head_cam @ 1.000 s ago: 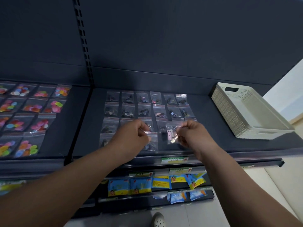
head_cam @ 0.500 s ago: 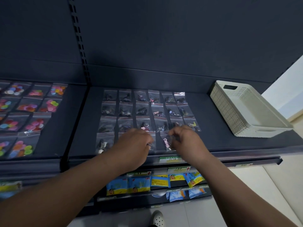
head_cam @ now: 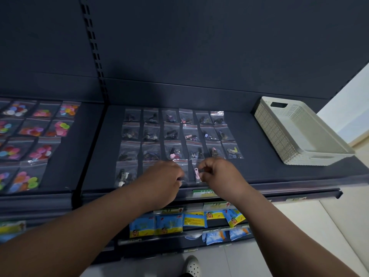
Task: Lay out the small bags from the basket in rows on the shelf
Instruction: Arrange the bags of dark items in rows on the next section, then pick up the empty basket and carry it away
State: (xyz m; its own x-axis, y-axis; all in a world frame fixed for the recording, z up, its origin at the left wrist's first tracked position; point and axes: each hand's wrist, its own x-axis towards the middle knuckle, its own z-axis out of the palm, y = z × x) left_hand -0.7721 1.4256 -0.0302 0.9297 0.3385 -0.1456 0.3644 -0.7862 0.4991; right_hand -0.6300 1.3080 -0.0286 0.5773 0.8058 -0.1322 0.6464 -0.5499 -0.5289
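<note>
Head view: the shelf (head_cam: 259,170) carries rows of bags (head_cam: 175,134) at centre. At 6 o'clock both hands meet the front row, close together but not touching. The left hand (head_cam: 163,180) curls its fingers on the edge of a clear bag (head_cam: 184,170). The right hand (head_cam: 219,174) pinches the pink bag (head_cam: 196,173) on the shelf. The basket (head_cam: 269,128) sits at 3 o'clock, and button bags (head_cam: 30,136) lie at 9 o'clock.

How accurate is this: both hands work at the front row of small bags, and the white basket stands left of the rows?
Not quite: the head view shows the white basket standing right of the rows. The left hand and right hand work at the front row of small bags.
</note>
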